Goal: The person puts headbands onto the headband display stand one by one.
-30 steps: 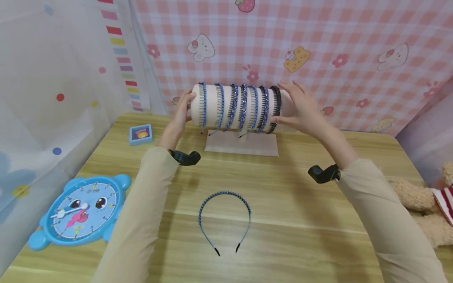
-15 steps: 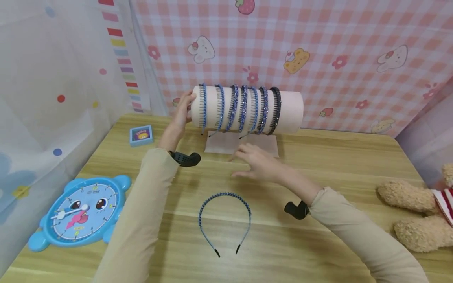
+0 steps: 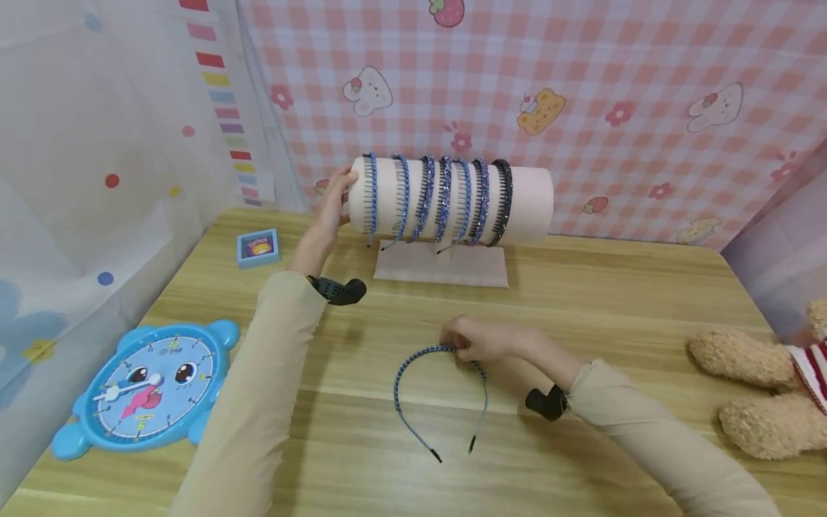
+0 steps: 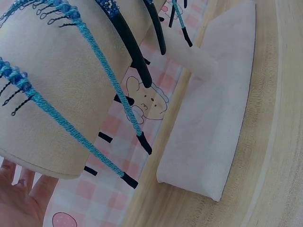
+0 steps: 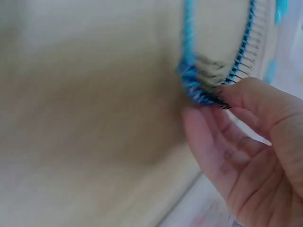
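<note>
My right hand point(image 3: 484, 339) pinches a blue beaded headband point(image 3: 398, 377) at its top, thumb and fingers on the beaded arc. In the right wrist view small wire comb teeth show along the headband point(image 5: 191, 87), close to the thumb. My left hand point(image 3: 331, 205) rests against the left end of a pale padded roll point(image 3: 533, 205); the left wrist view shows its extended fingers point(image 4: 41, 191) at the roll's end. Several blue headbands point(image 3: 424, 197) and a black one point(image 3: 504, 205) sit round the roll, their tips hanging below it.
The roll stands on a flat pale base point(image 3: 442, 266) near the back of the wooden table point(image 3: 614, 301). A blue toy clock point(image 3: 155, 380) and a small blue framed picture point(image 3: 258, 248) lie at the left. Teddy bear legs point(image 3: 743, 359) reach in from the right.
My right hand has left the roll's right end, come down toward the front and taken hold of the loose headband, which has shifted right. My left hand has stayed in place.
</note>
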The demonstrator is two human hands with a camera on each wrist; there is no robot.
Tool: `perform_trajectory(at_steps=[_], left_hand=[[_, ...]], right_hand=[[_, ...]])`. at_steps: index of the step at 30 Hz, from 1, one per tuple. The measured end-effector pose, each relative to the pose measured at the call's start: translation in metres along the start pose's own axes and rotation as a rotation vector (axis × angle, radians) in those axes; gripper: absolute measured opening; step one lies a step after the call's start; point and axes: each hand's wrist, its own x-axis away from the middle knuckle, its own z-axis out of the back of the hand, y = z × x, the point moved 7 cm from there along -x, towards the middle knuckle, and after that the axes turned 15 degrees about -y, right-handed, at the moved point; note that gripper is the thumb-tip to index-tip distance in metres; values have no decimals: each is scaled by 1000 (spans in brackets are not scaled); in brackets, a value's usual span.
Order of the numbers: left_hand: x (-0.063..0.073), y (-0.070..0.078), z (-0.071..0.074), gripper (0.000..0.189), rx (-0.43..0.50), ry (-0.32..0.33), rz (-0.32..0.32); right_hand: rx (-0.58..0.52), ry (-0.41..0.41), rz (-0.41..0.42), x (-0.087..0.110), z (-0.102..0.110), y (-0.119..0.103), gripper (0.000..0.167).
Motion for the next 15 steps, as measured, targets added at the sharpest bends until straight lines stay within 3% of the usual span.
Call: perform_trajectory(at_steps=[3,6,11,15], left_hand=[[0,0,-1,56,1,-9,-4],[0,-1,-1,56,-1,-14,-7],[0,-2,-2,55,-2,-23,-10],[0,-1,-2,55,-2,-22,-14]], right_hand=[[-10,-1,-32,23,7,21,25],[-101,18,-89,53,17,47,24],[-446,69,-263,112,37,90,34],[-652,215,-365,153,57,113,49]])
